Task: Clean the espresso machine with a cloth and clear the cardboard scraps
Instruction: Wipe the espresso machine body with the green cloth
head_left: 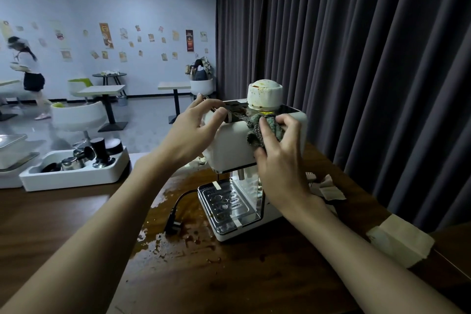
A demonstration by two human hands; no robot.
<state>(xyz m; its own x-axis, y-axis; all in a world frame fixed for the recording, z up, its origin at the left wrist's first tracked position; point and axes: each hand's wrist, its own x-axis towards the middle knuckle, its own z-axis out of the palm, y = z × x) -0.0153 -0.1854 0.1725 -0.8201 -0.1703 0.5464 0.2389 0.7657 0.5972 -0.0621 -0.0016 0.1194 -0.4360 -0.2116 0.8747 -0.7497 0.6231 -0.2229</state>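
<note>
espresso machine [237, 145] on wet brown table [76, 216]. right hand [277, 158] presses green cloth [262, 127] on machine's top front edge. left hand [196, 125] grips top left corner. cardboard scraps [328, 188] beside machine, right.

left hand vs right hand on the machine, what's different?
1. The right hand presses a grey-green cloth against the espresso machine; the left hand holds no cloth.
2. The left hand grips the machine's upper left edge, as if to steady it; the right hand sits at the top front edge, below the stained white cap.

Both touch the machine's upper body.
</note>
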